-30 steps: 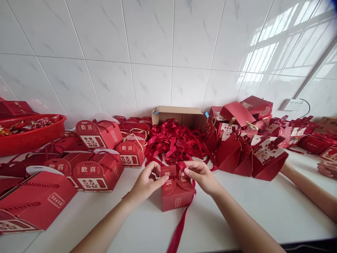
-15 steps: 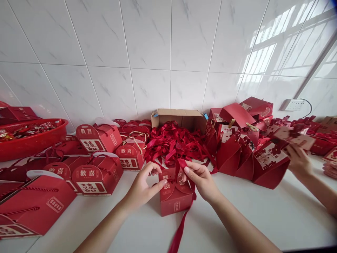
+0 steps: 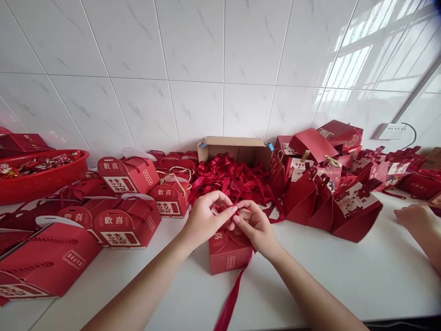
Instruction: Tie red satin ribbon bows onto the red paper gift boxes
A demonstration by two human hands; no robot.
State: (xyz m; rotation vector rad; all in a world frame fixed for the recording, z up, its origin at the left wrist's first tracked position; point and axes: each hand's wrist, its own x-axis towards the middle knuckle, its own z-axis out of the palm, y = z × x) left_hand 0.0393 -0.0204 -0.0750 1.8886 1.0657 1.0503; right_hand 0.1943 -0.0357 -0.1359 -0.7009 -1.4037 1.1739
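A small red gift box stands on the white table in front of me, its curved top flaps partly covered by my fingers. Above it, my left hand pinches red ribbon at the top of the box. My right hand meets it there, thumb and fingertips closed on the same ribbon. One loose tail of the red ribbon trails down past the box's right side to the table's near edge. The exact spot between my fingertips is mostly hidden.
Behind the box, a cardboard carton spills a heap of red ribbons. Handled red boxes crowd the left, near a red basin of sweets. More red boxes stand right, and another person's hand rests beyond them.
My left hand has moved up and right from the box's flap to the ribbon, meeting my right hand. The other person's hand has drawn back from the boxes on the right.
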